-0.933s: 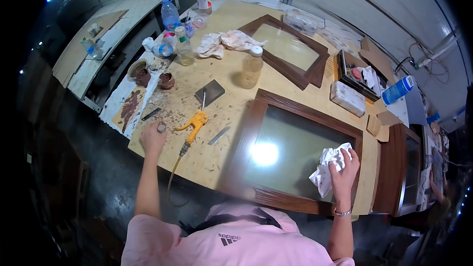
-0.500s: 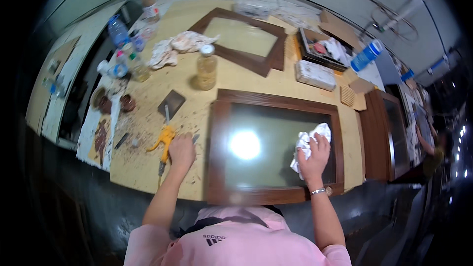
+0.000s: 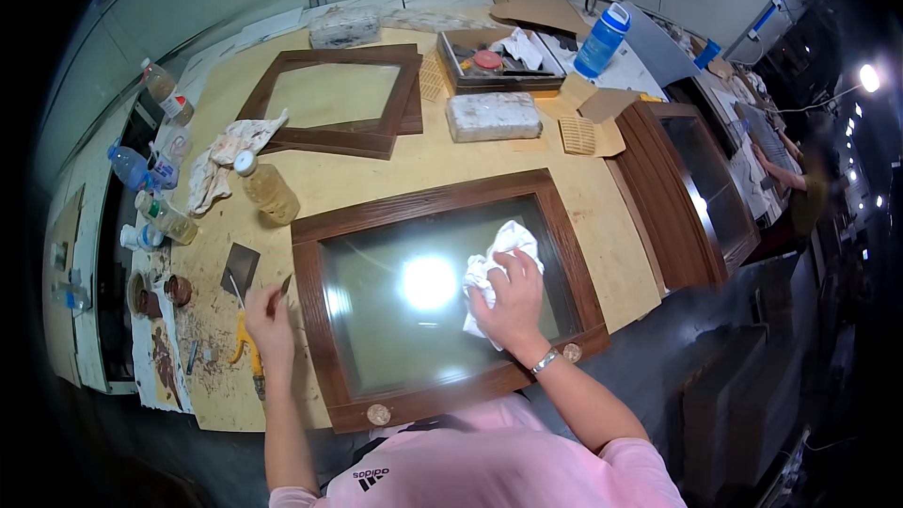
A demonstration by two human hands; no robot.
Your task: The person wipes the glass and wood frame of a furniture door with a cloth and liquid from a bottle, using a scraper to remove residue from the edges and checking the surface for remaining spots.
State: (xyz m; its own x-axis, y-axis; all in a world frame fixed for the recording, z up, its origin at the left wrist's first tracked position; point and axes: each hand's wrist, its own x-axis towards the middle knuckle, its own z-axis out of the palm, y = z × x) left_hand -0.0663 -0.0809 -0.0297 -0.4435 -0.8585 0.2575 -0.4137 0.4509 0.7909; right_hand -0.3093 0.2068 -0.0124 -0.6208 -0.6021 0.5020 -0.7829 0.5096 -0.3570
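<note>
A brown wooden frame with a glass pane lies on the table in front of me. My right hand presses a crumpled white cloth on the right part of the glass, fingers bent over it. Left of the frame, my left hand is closed, and a thin blade-like tool pokes up from its fingers; most of it is hidden. Just beside that hand lies a yellow air blow gun, partly covered by it. A dark square pad sits beyond the nozzle.
Farther back are two more wooden frames, a stained rag and a capped bottle of yellowish liquid. Several bottles line the left edge. A wrapped block, an open box and a blue bottle stand behind. Another person works far right.
My view has turned right, shifting the scene leftward. The cloth under my right hand has slid a little left on the glass. My left hand has moved farther up, near the blow gun's nozzle.
</note>
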